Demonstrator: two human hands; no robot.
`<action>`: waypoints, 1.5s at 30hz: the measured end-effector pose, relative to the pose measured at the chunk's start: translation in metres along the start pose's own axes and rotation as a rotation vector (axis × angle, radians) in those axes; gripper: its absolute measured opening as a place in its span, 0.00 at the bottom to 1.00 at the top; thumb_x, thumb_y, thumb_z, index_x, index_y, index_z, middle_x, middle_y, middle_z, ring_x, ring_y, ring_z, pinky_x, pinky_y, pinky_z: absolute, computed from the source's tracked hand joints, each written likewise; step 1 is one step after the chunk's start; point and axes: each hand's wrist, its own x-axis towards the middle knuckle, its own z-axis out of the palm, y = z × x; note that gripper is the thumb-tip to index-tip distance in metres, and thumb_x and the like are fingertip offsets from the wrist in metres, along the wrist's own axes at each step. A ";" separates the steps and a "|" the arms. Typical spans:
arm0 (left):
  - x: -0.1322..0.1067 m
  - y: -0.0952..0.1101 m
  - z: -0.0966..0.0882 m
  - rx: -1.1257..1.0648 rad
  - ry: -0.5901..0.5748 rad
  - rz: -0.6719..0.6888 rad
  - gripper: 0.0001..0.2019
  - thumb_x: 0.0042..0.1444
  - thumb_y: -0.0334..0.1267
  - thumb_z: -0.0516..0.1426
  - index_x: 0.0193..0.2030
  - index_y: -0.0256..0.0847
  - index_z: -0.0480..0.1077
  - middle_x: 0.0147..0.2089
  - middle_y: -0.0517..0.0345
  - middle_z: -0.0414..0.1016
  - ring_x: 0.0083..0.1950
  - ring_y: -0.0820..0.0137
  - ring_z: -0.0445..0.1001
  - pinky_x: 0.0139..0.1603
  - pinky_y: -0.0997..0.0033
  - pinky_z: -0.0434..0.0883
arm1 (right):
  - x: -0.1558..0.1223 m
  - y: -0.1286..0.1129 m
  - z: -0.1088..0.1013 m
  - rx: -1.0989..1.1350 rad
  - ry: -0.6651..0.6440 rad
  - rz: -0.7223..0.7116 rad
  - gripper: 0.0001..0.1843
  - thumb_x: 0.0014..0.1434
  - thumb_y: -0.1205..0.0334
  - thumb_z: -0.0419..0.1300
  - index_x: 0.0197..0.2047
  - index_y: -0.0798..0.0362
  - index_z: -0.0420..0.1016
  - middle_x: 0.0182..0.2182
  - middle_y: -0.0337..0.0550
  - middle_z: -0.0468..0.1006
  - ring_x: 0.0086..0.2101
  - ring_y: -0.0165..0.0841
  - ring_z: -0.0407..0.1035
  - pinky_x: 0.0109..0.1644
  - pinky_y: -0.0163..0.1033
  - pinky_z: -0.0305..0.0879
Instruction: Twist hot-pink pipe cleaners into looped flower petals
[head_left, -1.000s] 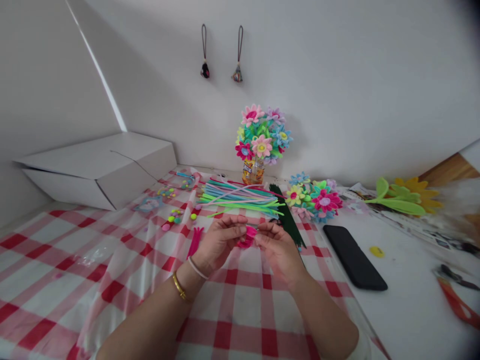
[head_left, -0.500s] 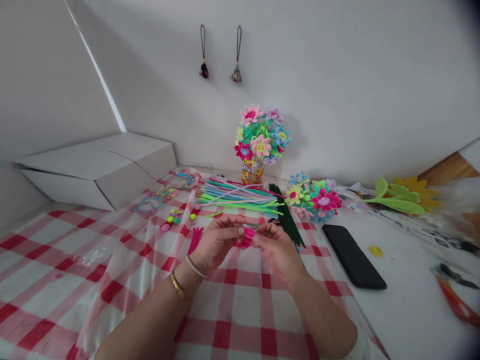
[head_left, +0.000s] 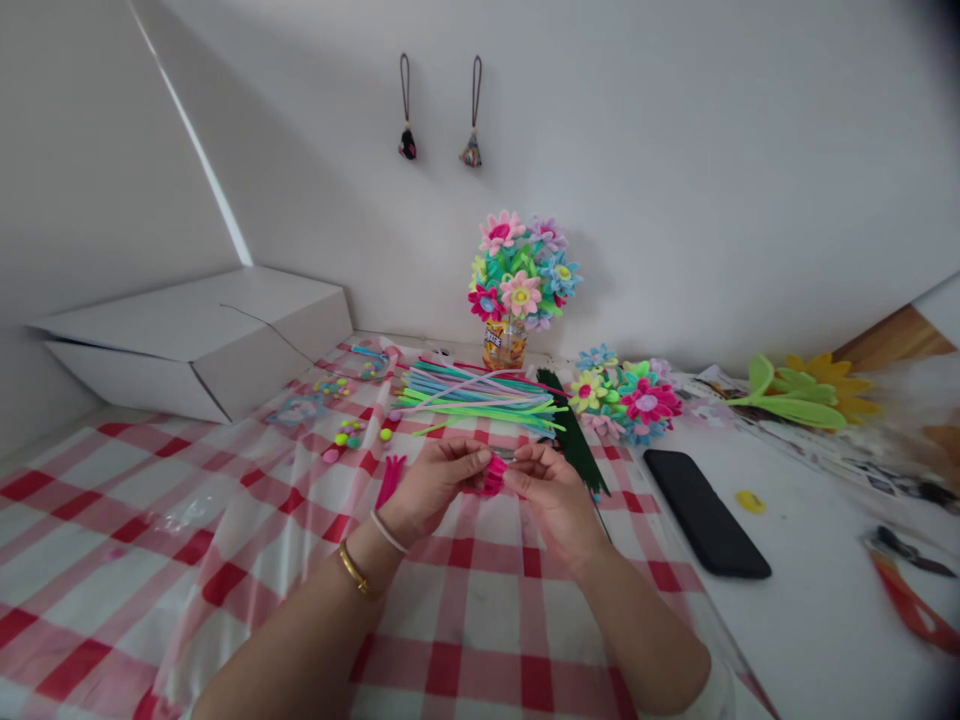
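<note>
My left hand (head_left: 433, 483) and my right hand (head_left: 550, 493) meet above the red-and-white checked cloth (head_left: 480, 600), both pinching a small folded pink pipe cleaner piece (head_left: 493, 476) between their fingertips. My left wrist wears a gold bangle and a thin band. More pink pipe cleaner pieces (head_left: 388, 480) lie on the cloth just left of my left hand. A bundle of pastel pipe cleaners (head_left: 480, 395) lies beyond my hands, with dark green stems (head_left: 576, 440) at its right.
A jar of finished pipe-cleaner flowers (head_left: 521, 285) stands by the wall, with loose flowers (head_left: 628, 400) to its right. A black phone (head_left: 705, 512) lies right of my hands. A white box (head_left: 199, 338) sits far left. Small pompoms (head_left: 346, 435) are scattered. Orange-handled pliers (head_left: 911, 590) lie far right.
My hands have closed in slightly on the pink piece, working it between the fingertips. Nothing else on the table has moved.
</note>
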 end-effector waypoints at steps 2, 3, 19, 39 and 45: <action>0.000 0.000 0.001 0.018 -0.002 -0.006 0.09 0.45 0.38 0.62 0.28 0.33 0.72 0.24 0.56 0.73 0.25 0.74 0.70 0.28 0.74 0.64 | 0.000 0.001 0.000 0.009 -0.010 0.001 0.14 0.39 0.68 0.69 0.31 0.52 0.72 0.25 0.35 0.75 0.29 0.28 0.68 0.38 0.38 0.64; 0.000 0.000 0.001 0.019 -0.002 -0.008 0.09 0.45 0.39 0.62 0.27 0.33 0.72 0.23 0.57 0.72 0.24 0.75 0.68 0.27 0.74 0.64 | 0.000 0.001 0.000 0.016 -0.014 0.001 0.14 0.39 0.68 0.69 0.31 0.52 0.72 0.25 0.35 0.75 0.29 0.28 0.68 0.38 0.37 0.64; 0.001 0.000 0.003 -0.029 0.029 0.002 0.09 0.45 0.38 0.63 0.24 0.33 0.72 0.21 0.58 0.71 0.21 0.77 0.66 0.25 0.76 0.61 | -0.002 -0.001 0.002 0.050 -0.005 0.033 0.18 0.37 0.70 0.69 0.32 0.50 0.67 0.23 0.34 0.76 0.28 0.31 0.69 0.38 0.40 0.62; 0.017 0.004 -0.038 0.932 0.279 0.094 0.13 0.51 0.42 0.52 0.23 0.36 0.70 0.17 0.63 0.63 0.19 0.76 0.59 0.21 0.75 0.55 | 0.006 0.002 -0.005 -0.295 0.116 -0.124 0.13 0.46 0.57 0.64 0.34 0.52 0.68 0.29 0.39 0.73 0.32 0.33 0.68 0.37 0.39 0.62; 0.027 -0.014 -0.044 1.281 0.242 0.157 0.13 0.53 0.37 0.47 0.25 0.37 0.70 0.26 0.56 0.71 0.30 0.70 0.67 0.31 0.72 0.61 | 0.007 0.006 -0.006 -0.332 0.102 -0.138 0.11 0.48 0.58 0.63 0.34 0.51 0.68 0.29 0.38 0.73 0.32 0.32 0.68 0.36 0.37 0.61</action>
